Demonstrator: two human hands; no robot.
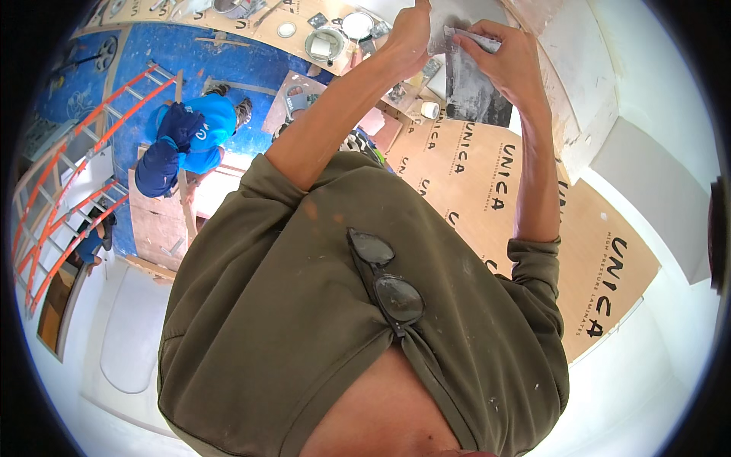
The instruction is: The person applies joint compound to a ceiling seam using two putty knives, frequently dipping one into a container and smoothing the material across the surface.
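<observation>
Shirt front: olive shirt (289, 289) is filling the near view; sunglasses (400, 297) are hanging from its collar.
Right hand: the right hand (509, 65) is closing round the top of a broad flat blade (476, 95), dark and smeared pale.
Left hand: the left hand (411, 34) is reaching beside a grey plate (455, 19), apart from the right; cannot tell whether it is gripping it.
Blade position: is hanging below the right hand, overlapping the brown printed board (468, 190) in view; contact unclear.
Blade handling (judgement): working well probably means keeping the wrist steady, the pressure light and even, and the edge free of dried lumps.
Beside blade: a white cup (430, 110) is standing near its left edge.
Farther left: a bucket (324, 46) is holding pale material.
Floor: a co-worker in blue (209, 122) is bending near an orange ladder (95, 137).
</observation>
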